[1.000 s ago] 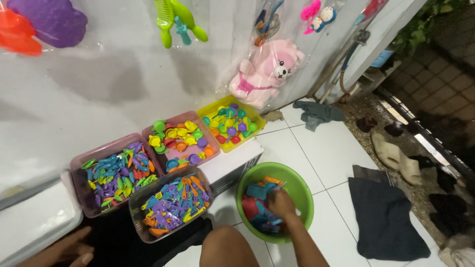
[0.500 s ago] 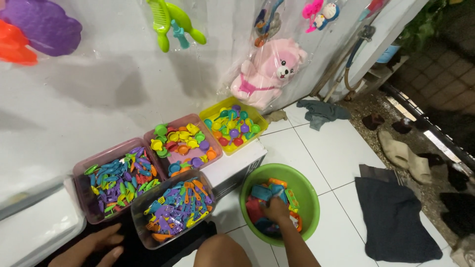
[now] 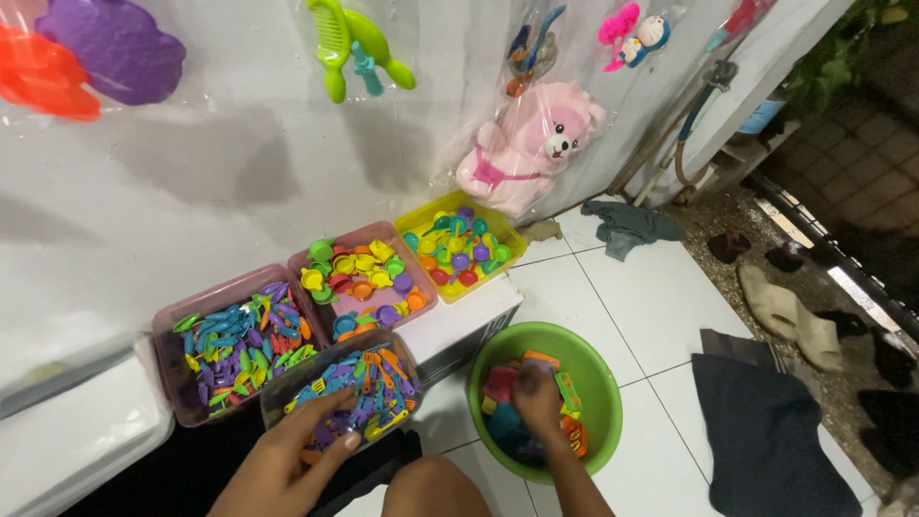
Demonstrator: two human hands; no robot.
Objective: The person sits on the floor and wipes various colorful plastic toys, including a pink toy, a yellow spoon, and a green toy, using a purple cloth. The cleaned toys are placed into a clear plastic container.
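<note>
The right hand (image 3: 538,394) is down inside a round green basin (image 3: 595,369) that stands on the white tiled floor (image 3: 637,297), its fingers curled among a heap of small plastic toy pieces (image 3: 503,383) in pink, blue, orange and green; whether the grip has closed on any piece I cannot tell, since the hand is blurred and covers what lies under it. The left hand (image 3: 287,458) rests on the near rim of a clear tub (image 3: 404,349) full of tiny toy cutlery, mostly purple, orange and blue, with the fingers spread loosely over the pieces and the grip narrow but holding nothing that shows.

Just behind that tub stand 3 more containers in a row against the wall: a pink tub (image 3: 172,321) of mixed toy utensils at the left, a pink tub of cups (image 3: 311,258) in the middle, and a yellow tub (image 3: 512,244) of small round pieces at the right. They sit on a white box (image 3: 469,316).

A pink plush bear (image 3: 525,151) in a clear bag hangs on the wall above the yellow tub, and a green toy comb (image 3: 330,48) hangs further left. A dark cloth (image 3: 766,431) lies on the floor right of the basin.
</note>
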